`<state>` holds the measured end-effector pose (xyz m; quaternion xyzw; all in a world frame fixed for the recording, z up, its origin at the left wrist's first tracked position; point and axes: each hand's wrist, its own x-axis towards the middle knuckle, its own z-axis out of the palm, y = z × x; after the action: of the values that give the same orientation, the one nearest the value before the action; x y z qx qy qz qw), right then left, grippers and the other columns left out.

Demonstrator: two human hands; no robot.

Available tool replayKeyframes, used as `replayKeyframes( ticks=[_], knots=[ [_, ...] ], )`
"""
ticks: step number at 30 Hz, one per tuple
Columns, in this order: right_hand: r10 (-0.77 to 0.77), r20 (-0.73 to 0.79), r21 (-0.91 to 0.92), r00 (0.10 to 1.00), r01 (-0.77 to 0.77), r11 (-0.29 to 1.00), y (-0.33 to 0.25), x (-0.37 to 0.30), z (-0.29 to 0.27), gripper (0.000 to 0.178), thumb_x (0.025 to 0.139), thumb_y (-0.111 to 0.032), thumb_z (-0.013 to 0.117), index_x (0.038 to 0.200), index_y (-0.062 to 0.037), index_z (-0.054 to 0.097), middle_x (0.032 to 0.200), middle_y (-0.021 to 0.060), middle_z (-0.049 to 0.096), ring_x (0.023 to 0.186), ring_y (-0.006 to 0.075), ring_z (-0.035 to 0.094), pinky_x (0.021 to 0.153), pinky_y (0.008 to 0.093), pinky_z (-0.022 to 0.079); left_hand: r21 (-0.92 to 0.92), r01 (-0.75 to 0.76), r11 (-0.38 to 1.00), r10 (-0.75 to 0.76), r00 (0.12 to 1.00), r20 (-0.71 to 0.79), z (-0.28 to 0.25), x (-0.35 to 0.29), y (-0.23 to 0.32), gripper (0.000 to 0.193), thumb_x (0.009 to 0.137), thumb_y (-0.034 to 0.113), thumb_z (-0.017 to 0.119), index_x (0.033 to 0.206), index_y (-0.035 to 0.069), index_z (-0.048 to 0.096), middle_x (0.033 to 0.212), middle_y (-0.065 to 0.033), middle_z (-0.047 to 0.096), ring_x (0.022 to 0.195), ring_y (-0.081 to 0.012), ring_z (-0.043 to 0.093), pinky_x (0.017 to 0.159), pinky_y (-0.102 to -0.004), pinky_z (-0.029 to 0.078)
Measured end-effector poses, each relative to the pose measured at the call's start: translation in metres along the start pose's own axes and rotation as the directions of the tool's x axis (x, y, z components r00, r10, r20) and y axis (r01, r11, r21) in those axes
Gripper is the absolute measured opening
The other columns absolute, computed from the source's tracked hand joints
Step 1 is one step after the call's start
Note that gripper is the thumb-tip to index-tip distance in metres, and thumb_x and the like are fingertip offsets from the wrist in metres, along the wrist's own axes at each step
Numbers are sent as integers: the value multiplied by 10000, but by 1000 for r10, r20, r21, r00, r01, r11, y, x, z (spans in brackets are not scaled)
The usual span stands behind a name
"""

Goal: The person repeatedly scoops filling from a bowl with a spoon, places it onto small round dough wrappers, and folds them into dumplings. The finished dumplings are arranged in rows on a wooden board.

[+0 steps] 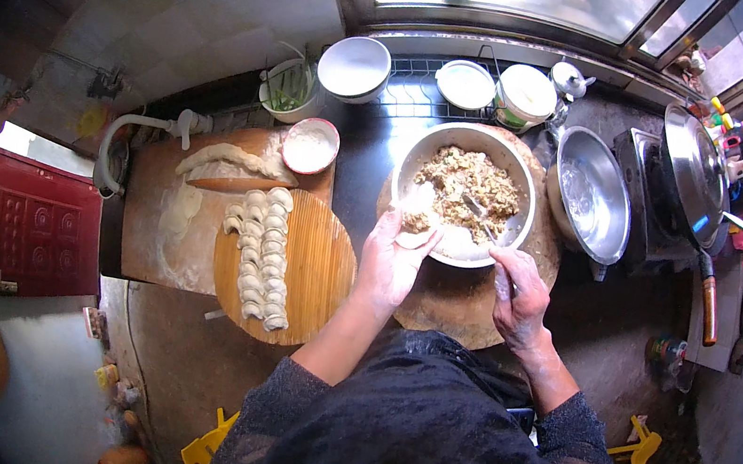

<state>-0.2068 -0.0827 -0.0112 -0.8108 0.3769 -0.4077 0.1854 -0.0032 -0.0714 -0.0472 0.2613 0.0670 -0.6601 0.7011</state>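
Observation:
My left hand is at the near left rim of a large white bowl, its fingers cupped round a pale dumpling wrapper. A clump of filling seems to lie on or just behind the wrapper; I cannot tell which. Brown-green minced filling covers much of the bowl's floor. My right hand grips the handle of a thin metal spoon, whose tip sits in the filling. To the left, rows of folded dumplings rest on a round wooden board.
A floury rectangular board with a dough roll lies left, near a bowl of flour. A steel basin and a lidded pan stand right. White tubs line the back. A thick round block supports the bowl.

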Motion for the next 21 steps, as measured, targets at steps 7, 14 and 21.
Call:
replayKeyframes(
  ticks=[7, 14, 21],
  knots=[
    [-164, 40, 106, 986, 159, 982, -30, -7, 5, 287, 807, 79, 656, 1090, 37, 658, 999, 175, 699, 914, 321, 706, 785, 374, 586, 23, -41, 999, 42, 998, -55, -14, 10, -15, 242, 1039, 176, 493, 1232, 35, 526, 1245, -103, 590, 1149, -253, 575, 967, -431, 506],
    [-198, 100, 58, 975, 193, 980, -21, -14, 14, 350, 773, 88, 634, 1121, 46, 644, 1013, 194, 688, 886, 336, 701, 757, 386, 585, 168, -154, 974, 160, 987, -22, -13, 6, -22, 191, 1031, 155, 504, 1176, 34, 535, 1206, -96, 603, 1092, -235, 602, 975, -404, 503],
    [-145, 36, -115, 989, 149, 982, 9, -3, 7, 344, 807, 27, 662, 1150, 17, 641, 1016, 190, 683, 915, 340, 688, 773, 398, 570, -62, 5, 998, -5, 1000, 1, -3, 5, -9, 197, 1005, 92, 527, 1182, 5, 517, 1193, -145, 602, 1132, -277, 617, 1002, -420, 511]
  ],
)
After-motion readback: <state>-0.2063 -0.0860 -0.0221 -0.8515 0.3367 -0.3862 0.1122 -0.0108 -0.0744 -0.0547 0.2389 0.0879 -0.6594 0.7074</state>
